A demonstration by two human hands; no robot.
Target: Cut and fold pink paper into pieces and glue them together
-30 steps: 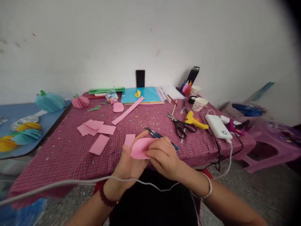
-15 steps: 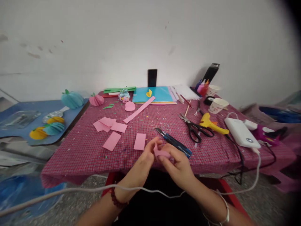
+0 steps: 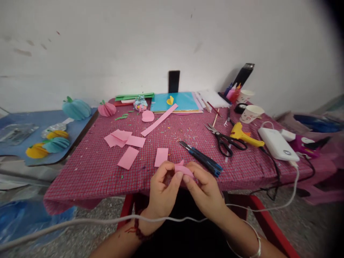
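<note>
Between my two hands, just over the table's front edge, is a folded piece of pink paper (image 3: pixel 184 170). My left hand (image 3: pixel 163 188) pinches its left side between thumb and fingers. My right hand (image 3: pixel 203 188) pinches the right side, the two thumbs close together. The fingers partly cover the paper. A pink paper rectangle (image 3: pixel 161 157) lies just beyond my left hand, and another rectangle (image 3: pixel 128 158) farther left. Beyond my right hand lies a blue utility knife (image 3: pixel 202 158) with black-handled scissors (image 3: pixel 225 140) behind it.
A yellow glue gun (image 3: pixel 245 136), a white power bank (image 3: pixel 278 143) and paper cups (image 3: pixel 252 114) stand at the right. A long pink strip (image 3: pixel 159 120) lies mid-table. Paper pumpkins (image 3: pixel 77 108) sit at the left. A white cable (image 3: pixel 107 221) crosses over my forearms.
My left hand's fingers have closed onto the pink paper, where before they were more stretched out beside it. The paper is now gripped from both sides. The view has shifted slightly.
</note>
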